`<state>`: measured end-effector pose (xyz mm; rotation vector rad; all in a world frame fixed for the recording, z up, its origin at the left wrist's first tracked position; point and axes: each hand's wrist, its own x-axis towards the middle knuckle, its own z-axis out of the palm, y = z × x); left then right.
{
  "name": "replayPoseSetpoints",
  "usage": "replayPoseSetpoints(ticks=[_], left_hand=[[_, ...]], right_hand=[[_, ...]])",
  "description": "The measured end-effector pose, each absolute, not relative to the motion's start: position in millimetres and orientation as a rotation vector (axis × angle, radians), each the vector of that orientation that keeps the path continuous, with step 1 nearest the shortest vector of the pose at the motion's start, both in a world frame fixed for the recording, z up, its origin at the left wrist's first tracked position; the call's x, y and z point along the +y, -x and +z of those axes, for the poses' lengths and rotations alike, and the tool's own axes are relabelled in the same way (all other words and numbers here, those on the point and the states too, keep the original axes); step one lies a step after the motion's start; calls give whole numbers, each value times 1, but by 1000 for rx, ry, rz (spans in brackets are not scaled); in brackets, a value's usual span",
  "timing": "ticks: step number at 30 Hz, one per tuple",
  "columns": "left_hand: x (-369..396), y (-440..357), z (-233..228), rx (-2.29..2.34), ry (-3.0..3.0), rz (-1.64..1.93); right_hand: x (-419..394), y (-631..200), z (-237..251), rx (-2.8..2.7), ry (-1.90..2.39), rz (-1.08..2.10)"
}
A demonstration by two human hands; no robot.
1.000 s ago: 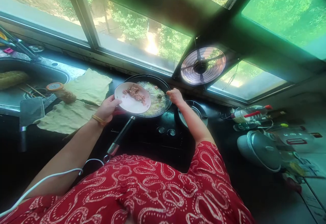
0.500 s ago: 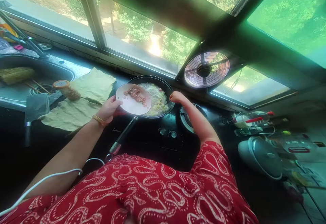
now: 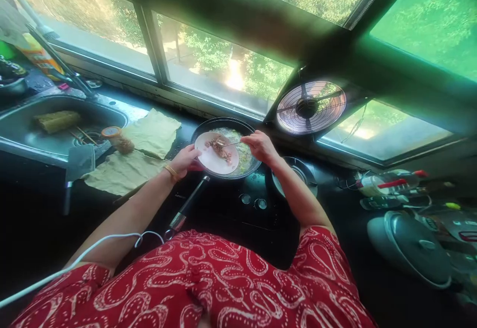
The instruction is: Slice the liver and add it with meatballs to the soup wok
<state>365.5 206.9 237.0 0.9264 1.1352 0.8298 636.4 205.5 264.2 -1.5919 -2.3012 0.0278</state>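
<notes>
Fingers (image 3: 189, 154) gripping white plate (image 3: 212, 159), pinkish minced meat (image 3: 220, 149) heaped

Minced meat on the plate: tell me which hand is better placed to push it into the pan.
Right. The right hand holds a spoon whose tip reaches the meat, while the left hand grips the plate over the pan.

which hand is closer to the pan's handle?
Left. The left hand grips the plate's near rim, just above the pan handle. The right hand holds a spoon across the pan, farther from the handle.
</notes>
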Motion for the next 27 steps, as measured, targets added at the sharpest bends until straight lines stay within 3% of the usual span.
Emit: replayPoseSetpoints(ticks=[11,21,27], left_hand=[[216,-364,228,1210,-957,877],[240,-362,236,1282,-970,905],[242,-364,230,1274,-1006,856]], right_hand=[[223,-614,240,-2358,1687,-133],[238,-631,234,-1917,1768,243],[240,-622,226,-2153,1868,-36]])
